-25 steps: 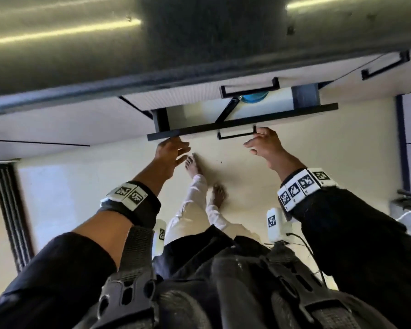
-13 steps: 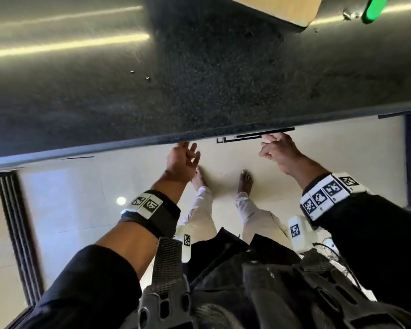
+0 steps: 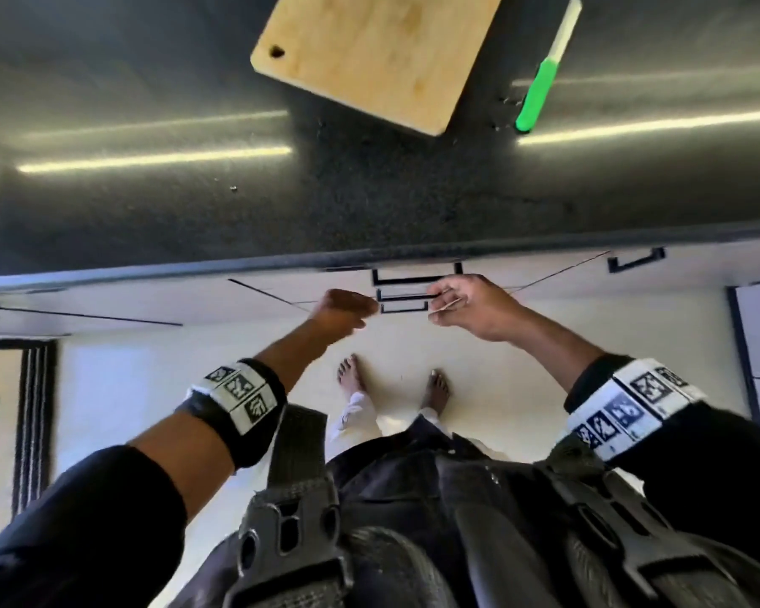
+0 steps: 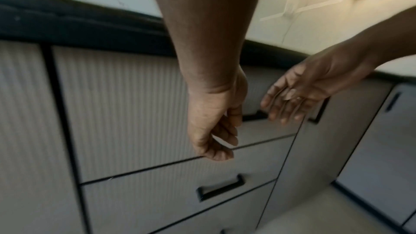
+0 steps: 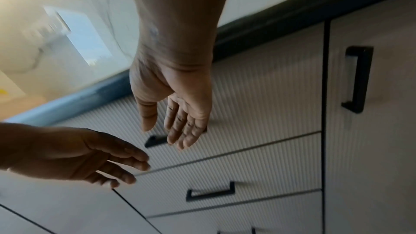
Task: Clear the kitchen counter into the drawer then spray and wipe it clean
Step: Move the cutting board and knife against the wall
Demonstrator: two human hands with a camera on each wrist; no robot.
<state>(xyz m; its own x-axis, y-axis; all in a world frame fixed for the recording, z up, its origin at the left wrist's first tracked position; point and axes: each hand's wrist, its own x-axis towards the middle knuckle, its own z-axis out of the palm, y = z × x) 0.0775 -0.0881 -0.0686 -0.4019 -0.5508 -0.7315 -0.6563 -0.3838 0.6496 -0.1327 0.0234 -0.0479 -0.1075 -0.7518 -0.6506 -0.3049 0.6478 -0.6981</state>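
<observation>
Ribbed grey top drawer [image 5: 258, 106] closed; bamboo cutting board [image 3: 378, 54] and green-handled knife [image 3: 540, 87] lie beyond it on the dark counter [image 3: 194, 212] — clearing unfinished, wiping pending. Left hand [image 4: 216, 131] loosely curled, right hand [image 5: 180, 113] fingers straight — both empty.

Dark speckled desk [image 3: 281, 204], glossy, light strips reflected. On it: wooden cutting board [image 3: 378, 54] lying flat, hanging hole at its near-left corner; green-handled knife [image 3: 545, 76] just right of board, not touching it. A few crumbs near knife handle.
</observation>
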